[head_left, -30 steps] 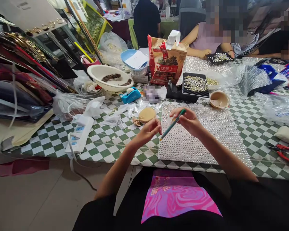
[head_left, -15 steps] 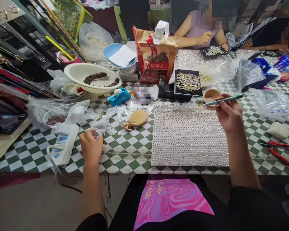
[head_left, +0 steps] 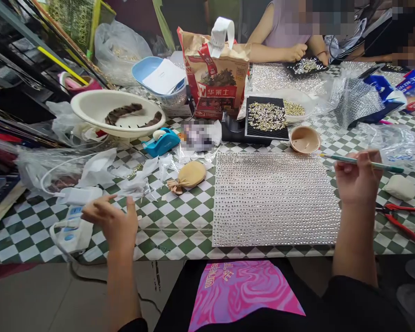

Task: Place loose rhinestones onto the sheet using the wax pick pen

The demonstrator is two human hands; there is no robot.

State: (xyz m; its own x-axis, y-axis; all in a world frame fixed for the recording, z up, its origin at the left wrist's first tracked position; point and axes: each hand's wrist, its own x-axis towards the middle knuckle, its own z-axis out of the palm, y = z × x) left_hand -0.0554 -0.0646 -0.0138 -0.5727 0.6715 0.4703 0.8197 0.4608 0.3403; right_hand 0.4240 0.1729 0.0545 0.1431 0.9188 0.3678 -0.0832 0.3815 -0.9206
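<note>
My right hand [head_left: 358, 177] pinches a thin teal pen-like tool [head_left: 380, 165], its pale tip pointing left near the top right corner of a sheet covered in rows of small rhinestones [head_left: 276, 203]. Over the power strip [head_left: 76, 233], my left hand [head_left: 114, 219] is raised with thumb and fingers apart, holding nothing. A small tan bowl [head_left: 305, 139] stands just behind the sheet. Behind it to the left, a black ridged tray [head_left: 267, 121] bears many loose stones. The beige tied pouch [head_left: 190, 175] lies between my left hand and the sheet.
A blue tape dispenser [head_left: 162, 142], a white oval basin [head_left: 117, 129] and a printed paper bag [head_left: 216, 87] stand at the back left. Red-handled pliers [head_left: 403, 219] and a white lump [head_left: 400, 186] lie at right. Across the table, a person's hands are at another black tray [head_left: 304, 68].
My right hand has moved right and toward me with the tool, off the sheet's back edge. My left hand has shifted left and spread its fingers. The view has shifted slightly.
</note>
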